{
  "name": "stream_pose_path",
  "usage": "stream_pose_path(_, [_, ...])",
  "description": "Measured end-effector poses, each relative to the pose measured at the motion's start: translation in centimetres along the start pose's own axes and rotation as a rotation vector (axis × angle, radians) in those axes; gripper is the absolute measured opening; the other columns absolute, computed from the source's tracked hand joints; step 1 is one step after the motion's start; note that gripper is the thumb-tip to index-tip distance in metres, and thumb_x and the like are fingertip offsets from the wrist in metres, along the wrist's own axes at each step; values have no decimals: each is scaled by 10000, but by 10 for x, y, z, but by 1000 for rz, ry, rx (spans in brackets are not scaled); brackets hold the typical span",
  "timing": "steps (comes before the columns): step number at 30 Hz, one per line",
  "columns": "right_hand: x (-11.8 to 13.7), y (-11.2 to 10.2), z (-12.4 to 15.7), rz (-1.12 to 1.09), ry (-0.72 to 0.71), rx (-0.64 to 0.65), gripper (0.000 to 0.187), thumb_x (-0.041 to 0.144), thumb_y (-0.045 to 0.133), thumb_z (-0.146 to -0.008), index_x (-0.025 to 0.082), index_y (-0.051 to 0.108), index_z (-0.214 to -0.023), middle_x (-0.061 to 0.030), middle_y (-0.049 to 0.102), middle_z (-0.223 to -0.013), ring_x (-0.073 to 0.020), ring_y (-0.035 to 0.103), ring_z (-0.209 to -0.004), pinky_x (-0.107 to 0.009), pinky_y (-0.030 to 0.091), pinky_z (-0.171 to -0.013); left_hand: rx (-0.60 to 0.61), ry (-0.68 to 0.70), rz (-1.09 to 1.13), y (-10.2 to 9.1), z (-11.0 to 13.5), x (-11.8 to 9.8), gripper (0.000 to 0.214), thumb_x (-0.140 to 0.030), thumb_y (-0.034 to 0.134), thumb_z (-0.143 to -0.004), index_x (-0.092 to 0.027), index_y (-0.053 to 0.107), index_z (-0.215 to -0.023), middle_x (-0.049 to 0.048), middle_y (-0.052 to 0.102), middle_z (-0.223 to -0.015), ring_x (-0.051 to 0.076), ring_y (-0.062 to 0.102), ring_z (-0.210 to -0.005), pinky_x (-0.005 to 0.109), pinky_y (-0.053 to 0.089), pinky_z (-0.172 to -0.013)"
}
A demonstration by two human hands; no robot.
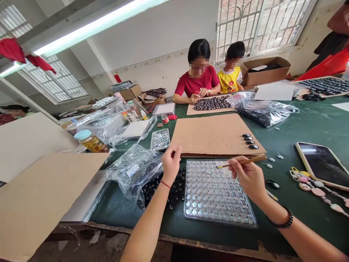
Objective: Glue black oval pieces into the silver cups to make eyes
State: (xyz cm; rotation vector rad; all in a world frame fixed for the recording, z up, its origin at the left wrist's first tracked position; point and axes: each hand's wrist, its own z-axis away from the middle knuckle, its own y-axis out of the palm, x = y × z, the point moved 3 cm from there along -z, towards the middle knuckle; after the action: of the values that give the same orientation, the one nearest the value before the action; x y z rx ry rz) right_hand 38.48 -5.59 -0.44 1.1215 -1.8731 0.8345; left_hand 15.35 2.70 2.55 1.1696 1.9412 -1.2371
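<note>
My right hand (247,176) pinches a thin wooden-handled brush (252,160), its yellowish tip pointing left over a clear plastic tray (220,222). Rows of small round clear pieces fill this tray. My left hand (171,163) is raised near the tray's upper left corner, fingers closed together; anything between them is too small to make out. Below that hand, glossy black oval pieces (174,193) lie heaped by a clear plastic bag (133,163). Beyond the tray is a stack of cardboard sheets (209,133) with several black ovals (250,142) along its right edge.
A phone (321,160) and a beaded strap (317,191) lie at right. Small pins with round heads (280,155) rest beside the cardboard. A tub of small pieces (160,139) and a lidded jar (94,141) stand left. Across the table a co-worker (200,80) handles pieces beside a child (230,76).
</note>
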Motion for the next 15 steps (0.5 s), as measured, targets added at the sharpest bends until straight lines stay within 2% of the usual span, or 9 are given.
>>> stream_pose_path(2, [1,3,2,126,-73,51,311,422,473,-878,164,551,-723,1,531,-545,-114,476,-407,-209,365,-400,215,199,-75,20,22,-20,320,-363,427,-842,-198,598,-1056,49,659,-823,148,604,-728,255,463,-684])
stream_pose_path(4, [3,8,3,239,-163,119,326,424,453,-889,171,566,-717,-5,556,-575,-123,504,-462,-215,372,-451,421,358,-133,40,44,-32,287,-313,415,-857,-222,589,-1066,46,659,-966,160,600,-869,272,447,-780])
stream_pose_path(5, [4,10,4,278,-203,154,325,414,441,-898,174,572,-723,-9,568,-598,-126,516,-492,-219,374,-477,483,406,-168,47,51,-34,290,-296,405,-864,-230,570,-1093,41,653,-997,159,598,-890,275,444,-790])
stream_pose_path(7, [5,13,7,317,-258,205,311,379,417,-917,174,570,-739,-11,578,-630,-127,525,-530,-222,368,-508,525,444,-264,55,58,-31,302,-286,384,-874,-230,543,-1124,38,659,-988,162,605,-872,280,450,-761])
stream_pose_path(10, [6,15,9,315,-297,235,281,335,405,-928,169,556,-760,-7,568,-632,-126,518,-546,-223,357,-527,501,457,-429,58,57,-22,296,-304,362,-880,-217,564,-1078,42,671,-924,178,613,-834,287,450,-720])
stream_pose_path(15, [6,16,10,320,-338,215,279,318,404,-933,168,548,-748,-9,554,-615,-125,503,-544,-228,348,-538,517,493,-550,59,54,-19,282,-312,353,-882,-204,594,-980,58,669,-857,178,609,-811,273,441,-712])
